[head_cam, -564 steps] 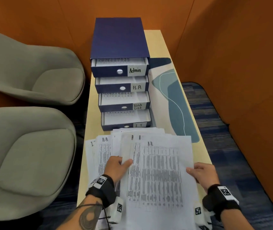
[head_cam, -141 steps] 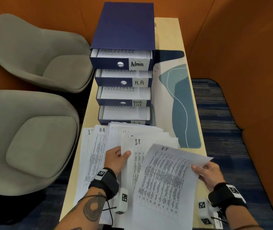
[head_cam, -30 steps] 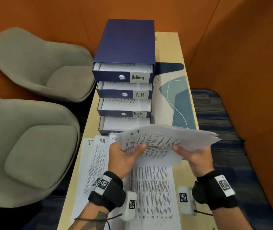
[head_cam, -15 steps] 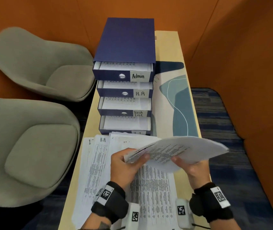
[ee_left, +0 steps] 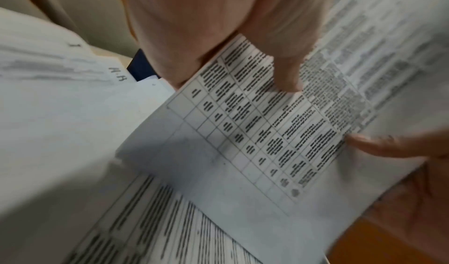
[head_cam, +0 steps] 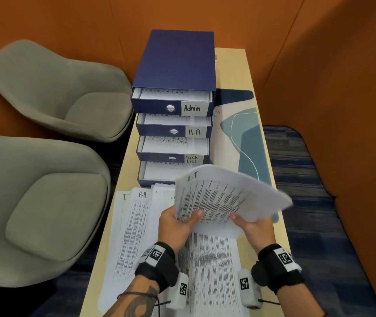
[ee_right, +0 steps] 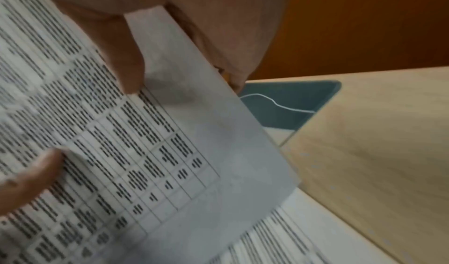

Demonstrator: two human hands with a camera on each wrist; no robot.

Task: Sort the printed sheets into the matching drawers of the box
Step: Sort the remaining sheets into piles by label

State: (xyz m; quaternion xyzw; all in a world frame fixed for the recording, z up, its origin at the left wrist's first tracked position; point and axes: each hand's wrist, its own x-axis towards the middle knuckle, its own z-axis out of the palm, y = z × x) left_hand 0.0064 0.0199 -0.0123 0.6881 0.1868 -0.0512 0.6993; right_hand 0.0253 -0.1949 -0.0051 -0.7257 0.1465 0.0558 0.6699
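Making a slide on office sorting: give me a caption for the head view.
Both hands hold a sheaf marked I.T above the bottom open drawer.

My fingers [head_cam: 194, 215] pinch a bunch of sheets [head_cam: 223, 197] with "I.T" written at the top. Past my fingers, the box [head_cam: 178, 62] has drawer labels: "Admin" [head_cam: 192, 108], then "H.R" [head_cam: 194, 132], then "Task List" [head_cam: 192, 159]. Left of my fingers, a flat sheet [head_cam: 140, 216] says "H-R". The small print is too blurry.
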